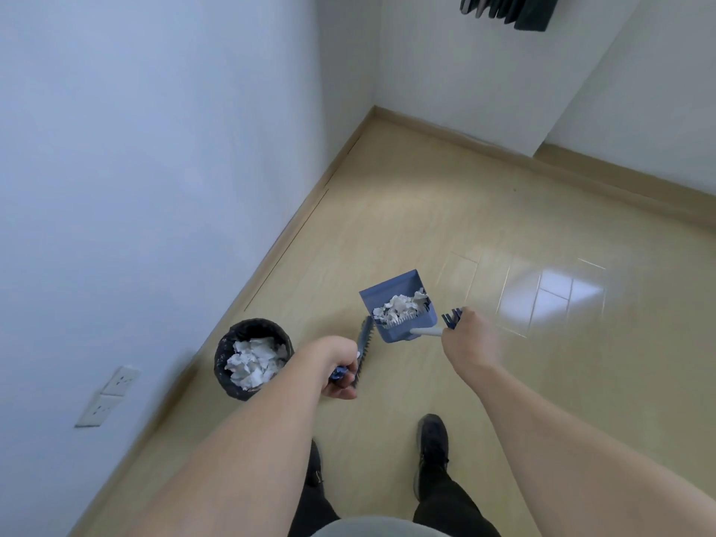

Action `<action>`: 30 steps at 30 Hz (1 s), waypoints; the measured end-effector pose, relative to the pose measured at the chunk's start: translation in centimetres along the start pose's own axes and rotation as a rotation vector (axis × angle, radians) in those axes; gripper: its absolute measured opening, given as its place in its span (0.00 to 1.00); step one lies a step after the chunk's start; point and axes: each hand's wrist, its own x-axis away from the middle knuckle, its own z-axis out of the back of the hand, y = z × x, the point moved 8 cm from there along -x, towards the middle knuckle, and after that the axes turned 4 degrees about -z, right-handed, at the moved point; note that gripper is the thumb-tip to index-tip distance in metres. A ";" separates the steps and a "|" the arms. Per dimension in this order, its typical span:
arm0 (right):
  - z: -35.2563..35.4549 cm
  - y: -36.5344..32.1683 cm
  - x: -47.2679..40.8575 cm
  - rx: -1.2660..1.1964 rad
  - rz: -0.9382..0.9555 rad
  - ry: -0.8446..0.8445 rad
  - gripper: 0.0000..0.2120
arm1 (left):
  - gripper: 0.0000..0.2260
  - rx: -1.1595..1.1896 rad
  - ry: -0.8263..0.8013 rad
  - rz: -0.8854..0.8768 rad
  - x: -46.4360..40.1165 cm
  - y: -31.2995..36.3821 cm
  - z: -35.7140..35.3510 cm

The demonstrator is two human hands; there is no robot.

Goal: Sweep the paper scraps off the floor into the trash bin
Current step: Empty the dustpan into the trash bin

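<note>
- Our left hand (341, 375) grips the broom (365, 344) just right of the bin (252, 358).
- Our right hand (467, 335) grips the dustpan (399, 304); tilting early could spill scraps (401, 306) beside the bin.

left hand (341, 375) grips broom (364, 348) | right hand (467, 335) holds dustpan (399, 308) of paper scraps (401, 306) | bin (252, 358) beside

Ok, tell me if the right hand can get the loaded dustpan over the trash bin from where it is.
Probably yes. The right hand grips the dustpan handle, and the trash bin stands open-topped to the left by the wall. The left hand, holding the brush, sits between them and may need to shift.
</note>
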 end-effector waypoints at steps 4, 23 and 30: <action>-2.3 -3.3 4.7 0.086 -0.032 0.030 0.03 | 0.05 0.007 -0.012 0.006 -0.2 -4.4 4.9; -9.2 -1.5 20.0 0.027 0.032 0.048 0.03 | 0.12 -0.094 0.018 0.060 5.1 -22.8 8.7; -9.7 -2.9 25.5 0.144 0.110 0.090 0.03 | 0.19 -0.128 0.035 -0.006 5.8 -26.2 12.1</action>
